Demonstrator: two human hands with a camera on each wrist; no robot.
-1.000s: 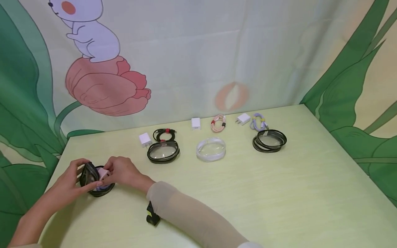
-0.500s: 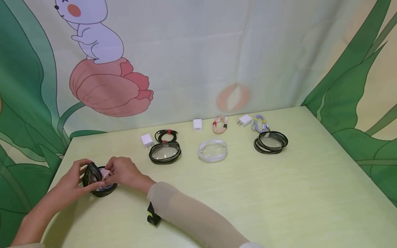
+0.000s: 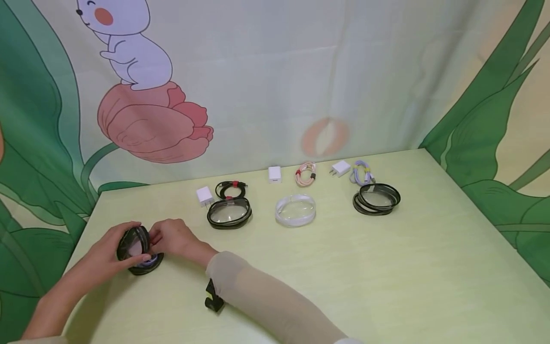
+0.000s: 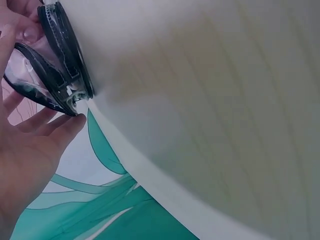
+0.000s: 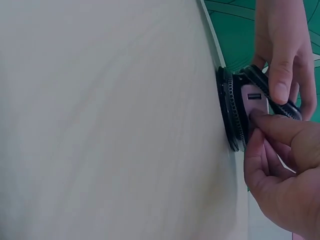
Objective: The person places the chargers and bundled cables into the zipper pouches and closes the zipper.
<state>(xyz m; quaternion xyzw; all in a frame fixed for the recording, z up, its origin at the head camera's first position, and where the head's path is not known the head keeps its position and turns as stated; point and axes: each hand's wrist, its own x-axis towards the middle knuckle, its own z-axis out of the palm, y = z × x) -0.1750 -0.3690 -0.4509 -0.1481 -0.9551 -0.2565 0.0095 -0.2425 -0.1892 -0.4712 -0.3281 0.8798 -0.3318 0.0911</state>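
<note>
At the table's left side, my left hand [image 3: 103, 253] grips the raised lid of a small clear round zip pouch with black trim [image 3: 132, 242], thumb in front and fingers behind. Inside it, a pale pink plug charger [image 5: 254, 95] stands with its USB slot showing in the right wrist view. My right hand [image 5: 292, 160] pinches this charger at the pouch's mouth, fingers curled. A bit of lavender cable [image 3: 151, 261] shows below the lid. In the left wrist view, the zipped rim [image 4: 65, 45] stands apart from the lid.
Farther back lie another black-trimmed pouch [image 3: 229, 213], a white-trimmed pouch [image 3: 295, 210] and a black-trimmed pouch [image 3: 376, 198]. Behind them are white chargers [image 3: 275, 174], a black cable [image 3: 232, 190], a pink cable [image 3: 306, 174] and a lavender cable [image 3: 362, 173]. A patterned curtain [image 3: 258, 95] hangs behind.
The pouch lid has swung toward the right hand and now covers the charger in the head view. The right fingers have gone deeper behind the lid. The head view has shifted slightly.
</note>
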